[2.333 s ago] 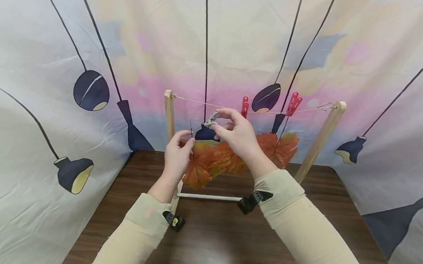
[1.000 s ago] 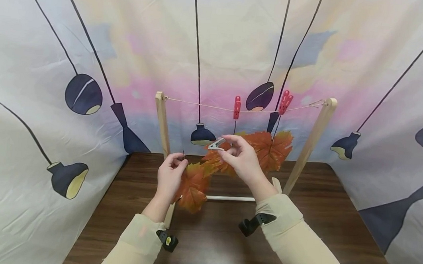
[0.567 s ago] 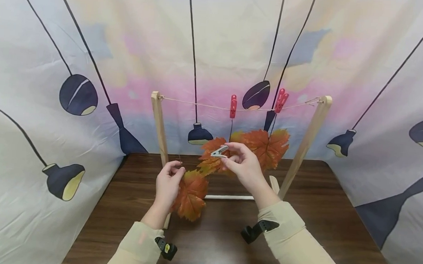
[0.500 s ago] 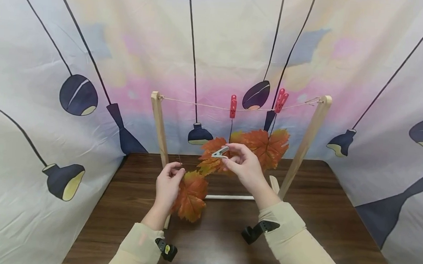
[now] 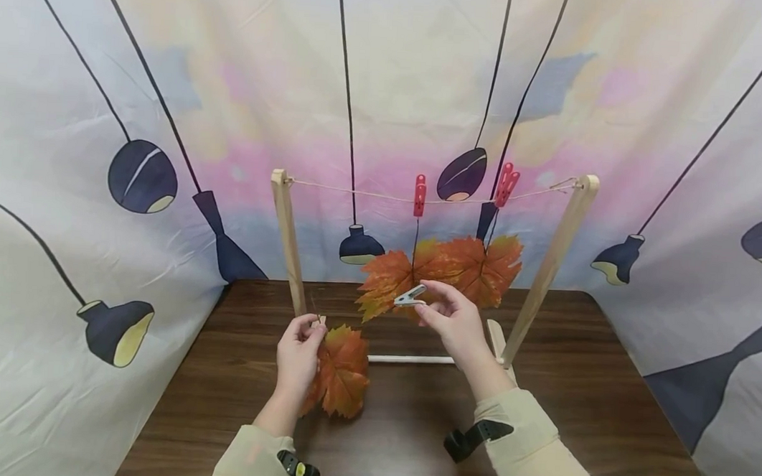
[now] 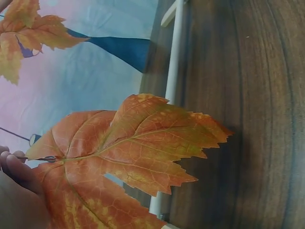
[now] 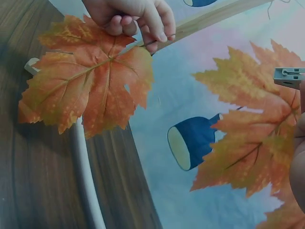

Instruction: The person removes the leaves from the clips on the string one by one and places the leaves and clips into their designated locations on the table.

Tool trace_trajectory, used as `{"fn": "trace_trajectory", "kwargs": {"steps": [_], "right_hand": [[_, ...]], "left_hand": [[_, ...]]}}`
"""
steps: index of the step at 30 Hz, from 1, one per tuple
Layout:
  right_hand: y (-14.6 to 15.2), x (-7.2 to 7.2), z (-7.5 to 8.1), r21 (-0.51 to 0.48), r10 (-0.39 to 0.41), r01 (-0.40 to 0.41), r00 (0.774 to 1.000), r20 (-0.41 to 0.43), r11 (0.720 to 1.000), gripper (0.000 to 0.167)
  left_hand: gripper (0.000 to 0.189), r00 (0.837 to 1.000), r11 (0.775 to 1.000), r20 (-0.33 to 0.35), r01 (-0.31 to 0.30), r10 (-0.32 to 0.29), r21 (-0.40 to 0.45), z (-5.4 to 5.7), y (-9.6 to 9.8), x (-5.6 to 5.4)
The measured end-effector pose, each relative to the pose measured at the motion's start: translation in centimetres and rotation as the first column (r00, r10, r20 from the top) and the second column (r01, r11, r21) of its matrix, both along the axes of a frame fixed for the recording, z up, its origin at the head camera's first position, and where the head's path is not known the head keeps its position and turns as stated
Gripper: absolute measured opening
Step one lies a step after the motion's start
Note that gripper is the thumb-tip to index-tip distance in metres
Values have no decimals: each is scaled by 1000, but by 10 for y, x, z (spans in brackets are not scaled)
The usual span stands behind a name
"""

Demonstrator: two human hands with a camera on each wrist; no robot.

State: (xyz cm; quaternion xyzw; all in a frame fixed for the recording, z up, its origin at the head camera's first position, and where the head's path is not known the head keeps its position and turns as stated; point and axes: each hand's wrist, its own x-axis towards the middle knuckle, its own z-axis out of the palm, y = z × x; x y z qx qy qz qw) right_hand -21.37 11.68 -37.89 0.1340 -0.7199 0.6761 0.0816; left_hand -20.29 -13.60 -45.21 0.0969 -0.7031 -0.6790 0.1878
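Note:
By its thin stem, my left hand pinches an orange maple leaf, which hangs low in front of the wooden frame. The left wrist view shows the leaf spread beside the fingertips. My right hand pinches a pale grey clothespin between thumb and fingers. Its tip shows at the edge of the right wrist view as a small clip. Behind the right hand, two more maple leaves hang by their stems from red clothespins on a string.
Two wooden posts hold the string, and a white rod joins them low down. The frame stands on a dark wood table. A cloth backdrop with printed lamps surrounds the table.
Both hands have come down from near the string, carrying the leaf and the grey clothespin. The right hand has also shifted to the right. The red clothespins stay on the string.

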Motion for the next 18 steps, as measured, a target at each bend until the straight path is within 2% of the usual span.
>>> {"fn": "trace_trajectory", "kwargs": {"steps": [6, 14, 18], "right_hand": [[10, 0, -13, -24, -52, 51, 998, -37, 998, 38], [23, 5, -30, 13, -93, 93, 995, 40, 996, 37], [27, 6, -38, -11, -103, 104, 994, 46, 995, 35]], "left_hand": [[22, 1000, 1000, 8, -14, 14, 12, -10, -3, 3], [23, 998, 999, 51, -36, 35, 31, -21, -9, 7], [24, 997, 999, 64, -40, 38, 35, -27, -10, 9]]}}
